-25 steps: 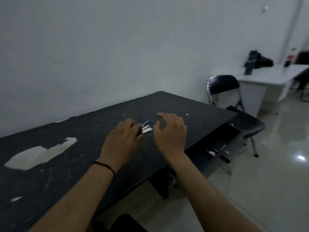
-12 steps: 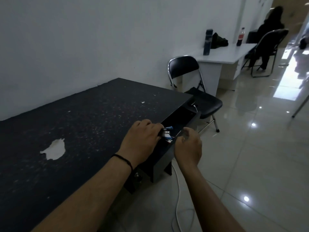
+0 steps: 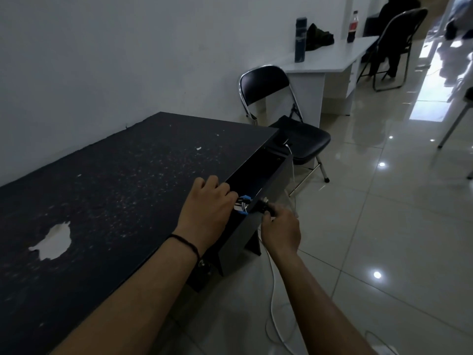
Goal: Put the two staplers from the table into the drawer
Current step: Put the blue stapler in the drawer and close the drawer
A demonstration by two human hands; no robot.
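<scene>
My left hand (image 3: 208, 202) is closed around a small blue and silver stapler (image 3: 242, 204), holding it just over the near end of the open drawer (image 3: 272, 175) at the black table's (image 3: 122, 180) right edge. The stapler is mostly hidden by my fingers. My right hand (image 3: 280, 226) grips the drawer's knob (image 3: 265, 203) on its dark front panel. The inside of the drawer is dark, so I cannot tell whether a second stapler lies there.
A black folding chair (image 3: 289, 119) stands right behind the drawer. A white cable (image 3: 272, 290) trails on the tiled floor below my right arm. Farther back stands a white desk (image 3: 330, 57) with a flask and a bottle, and a seated person.
My left hand carried the stapler from the table's middle to the drawer at its right edge. My right hand moved off the table and took hold of the drawer knob.
</scene>
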